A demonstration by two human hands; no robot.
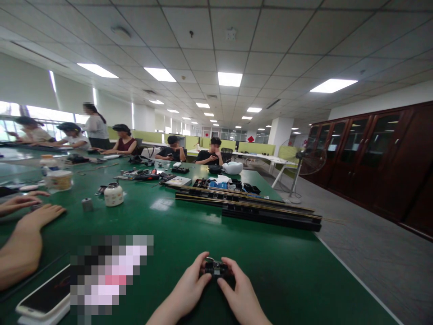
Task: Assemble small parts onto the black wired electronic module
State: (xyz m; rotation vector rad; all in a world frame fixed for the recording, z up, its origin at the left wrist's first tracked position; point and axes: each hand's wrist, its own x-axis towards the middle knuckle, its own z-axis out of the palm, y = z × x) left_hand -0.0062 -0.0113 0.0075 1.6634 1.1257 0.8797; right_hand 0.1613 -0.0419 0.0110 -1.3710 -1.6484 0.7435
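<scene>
Small black device point(217, 270), held between the left hand point(192, 283) and right hand point(238, 284), each grip closed on one end, at the near part of a glossy green desk point(176, 255). Dark cabinets point(363, 151) line the office's right side. Hands hide the device's ends; pixelation covers part of a phone point(47, 291).

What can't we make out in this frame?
Head view: sides of the black part, covered by the left hand and right hand.
Head view: rest of the phone, masked by pixelation.
Head view: co-worker's forearm, cut off by the left edge.
Head view: items beyond the black rails, too small and blurred.
</scene>
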